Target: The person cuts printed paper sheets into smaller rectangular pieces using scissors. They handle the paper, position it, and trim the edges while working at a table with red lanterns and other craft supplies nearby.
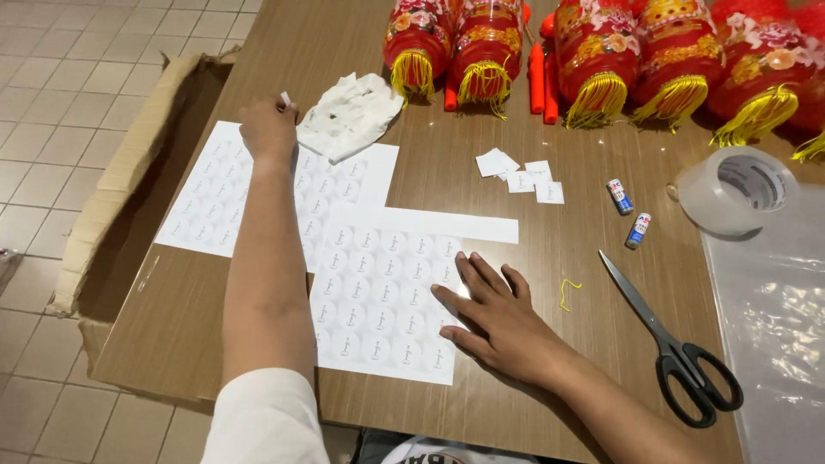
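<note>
A cardboard box leans at the worktop's left edge. The left hand pinches a small white scrap above the far sticker sheet. The right hand lies flat, fingers spread, on the near sticker sheet (round labels). Scissors lie right, blades parted.

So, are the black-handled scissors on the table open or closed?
Closed. The scissors lie flat on the table; both blades meet as one narrow strip, and the handle loops sit together.
</note>
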